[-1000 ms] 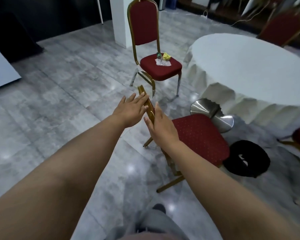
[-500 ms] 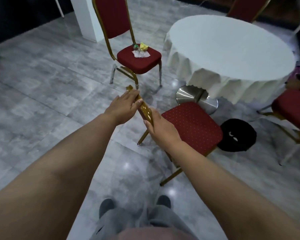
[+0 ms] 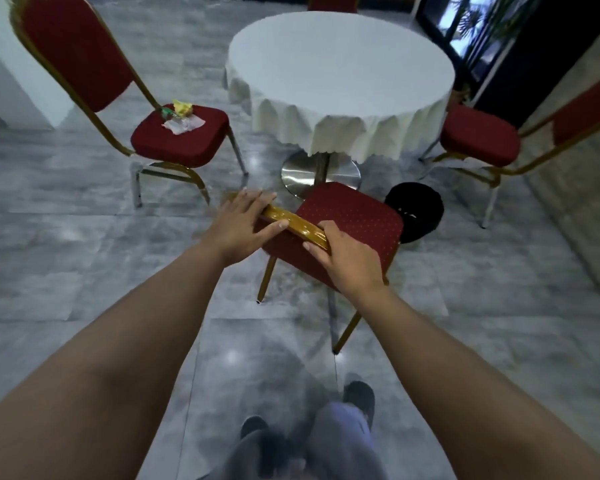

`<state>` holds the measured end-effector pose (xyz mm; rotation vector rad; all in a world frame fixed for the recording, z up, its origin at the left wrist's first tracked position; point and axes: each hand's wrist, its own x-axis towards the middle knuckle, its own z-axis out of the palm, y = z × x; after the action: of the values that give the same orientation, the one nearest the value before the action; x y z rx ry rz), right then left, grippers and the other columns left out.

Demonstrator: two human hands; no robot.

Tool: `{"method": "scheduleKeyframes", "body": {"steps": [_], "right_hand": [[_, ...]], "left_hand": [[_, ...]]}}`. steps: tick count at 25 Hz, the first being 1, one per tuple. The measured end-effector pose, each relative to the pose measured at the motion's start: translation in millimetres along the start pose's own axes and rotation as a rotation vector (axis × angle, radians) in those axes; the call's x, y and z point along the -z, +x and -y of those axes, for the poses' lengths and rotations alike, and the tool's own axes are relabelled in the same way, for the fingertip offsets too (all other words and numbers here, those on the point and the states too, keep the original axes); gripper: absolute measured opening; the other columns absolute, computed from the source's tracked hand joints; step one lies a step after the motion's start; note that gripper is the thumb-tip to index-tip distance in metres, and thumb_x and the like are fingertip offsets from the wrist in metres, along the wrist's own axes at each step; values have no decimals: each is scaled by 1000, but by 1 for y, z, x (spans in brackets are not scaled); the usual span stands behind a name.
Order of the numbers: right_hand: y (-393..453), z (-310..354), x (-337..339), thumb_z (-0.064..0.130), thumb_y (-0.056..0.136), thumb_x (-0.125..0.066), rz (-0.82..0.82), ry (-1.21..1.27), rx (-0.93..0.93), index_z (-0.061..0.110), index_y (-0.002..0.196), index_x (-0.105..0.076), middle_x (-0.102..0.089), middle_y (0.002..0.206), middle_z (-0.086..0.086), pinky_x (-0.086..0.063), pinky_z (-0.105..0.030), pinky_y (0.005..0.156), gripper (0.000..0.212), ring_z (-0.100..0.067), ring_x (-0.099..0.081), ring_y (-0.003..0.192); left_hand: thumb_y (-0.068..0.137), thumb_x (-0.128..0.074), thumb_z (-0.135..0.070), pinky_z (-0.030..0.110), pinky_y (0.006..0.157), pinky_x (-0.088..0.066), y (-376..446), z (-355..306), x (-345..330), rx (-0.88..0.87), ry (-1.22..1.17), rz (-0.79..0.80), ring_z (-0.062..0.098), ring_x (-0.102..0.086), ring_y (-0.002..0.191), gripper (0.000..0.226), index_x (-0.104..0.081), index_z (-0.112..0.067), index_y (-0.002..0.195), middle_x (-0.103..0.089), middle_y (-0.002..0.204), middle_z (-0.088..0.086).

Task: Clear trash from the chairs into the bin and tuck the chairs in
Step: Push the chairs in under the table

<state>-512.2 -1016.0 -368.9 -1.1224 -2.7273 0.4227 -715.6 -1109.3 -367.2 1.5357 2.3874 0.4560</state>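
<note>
The near red chair [image 3: 355, 220] faces the round table, its empty seat pointing at the table's base. My left hand [image 3: 245, 221] holds the left end of its gold top rail [image 3: 291, 220], fingers laid over the rail and thumb on the near side. Gripping the rail's right end is my right hand [image 3: 343, 259], its fingers curled over the top. A black bin [image 3: 418, 206] stands on the floor just right of this chair. The second red chair [image 3: 181, 140] at the left carries trash [image 3: 182, 116]: a yellow wad, a green bit and clear wrapping.
The round table [image 3: 340, 67] with a white cloth stands on a steel pedestal [image 3: 321, 173]. A third red chair [image 3: 478, 136] sits at the right, and another chair back [image 3: 333, 1] shows beyond the table. A white pillar [image 3: 11, 64] rises at the left. My feet are on grey tiles.
The near chair has swung round with both hands on its rail, which now lies more crosswise. Its seat points at the table, and the view has shifted right.
</note>
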Motion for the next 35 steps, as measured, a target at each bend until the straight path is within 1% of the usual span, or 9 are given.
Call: {"method": "scheduleKeyframes", "body": {"steps": [3,6,8,10,15,21,25,30,35], "right_hand": [[0,8,-3,67,94,-37,-70,-19,-64,28,133,-45,-66,115,1,-53,-39,73,56,-26,-66,99],[3,10,-11,68,92,-40,-146,-28,-90,27,139,-46,-62,131,4,-51,-36,81,62,-21,-62,112],[3,8,-16,69,91,-38,-169,-48,-99,26,142,-45,-61,134,4,-52,-35,83,67,-19,-61,116],[4,7,-20,70,89,-37,-196,-79,-102,26,141,-47,-64,129,4,-53,-34,78,69,-18,-64,112],[6,8,-21,71,87,-37,-241,-122,-124,26,136,-53,-69,119,4,-52,-30,70,69,-18,-68,101],[3,3,-22,71,88,-33,-217,-125,-91,26,139,-51,-68,122,4,-52,-30,70,71,-17,-67,105],[-10,-7,-15,68,90,-40,-166,-103,-50,29,144,-46,-64,131,4,-52,-34,80,67,-18,-61,119],[-38,-34,0,68,89,-41,-113,-96,49,28,148,-41,-61,136,1,-51,-35,86,71,-20,-59,120],[-65,-74,23,66,90,-42,-31,-116,149,24,151,-35,-58,139,-4,-41,-39,104,74,-26,-53,127]], "left_hand": [[82,-26,-78,48,121,-7,12,9,7,-82,71,49,20,-5,151,86,-20,-32,155,-17,163,-1],[77,-30,-86,48,121,-12,22,15,10,-136,61,31,20,-13,150,96,-29,-28,153,-27,160,2],[75,-33,-86,46,119,-19,23,17,7,-135,24,-9,23,-23,147,95,-36,-27,150,-36,155,5],[77,-38,-82,43,116,-24,23,17,0,-124,-4,-70,24,-31,141,88,-42,-26,145,-43,149,4],[77,-33,-82,42,120,-11,24,14,-17,-101,-72,-153,21,-25,145,91,-50,-16,137,-44,148,5],[81,-42,-75,43,120,-16,17,8,-14,-75,-86,-145,22,-21,147,79,-49,-17,134,-41,150,9],[77,-37,-79,44,116,-25,-2,-5,-15,-34,-67,-141,25,-30,140,83,-52,-16,129,-47,141,9],[81,-43,-75,46,117,-22,-45,-42,-37,79,-31,-231,27,-29,141,76,-52,-15,127,-48,140,10],[82,-42,-76,47,116,-23,-80,-94,-61,168,-1,-271,29,-29,141,80,-52,-13,130,-47,142,13]]}}
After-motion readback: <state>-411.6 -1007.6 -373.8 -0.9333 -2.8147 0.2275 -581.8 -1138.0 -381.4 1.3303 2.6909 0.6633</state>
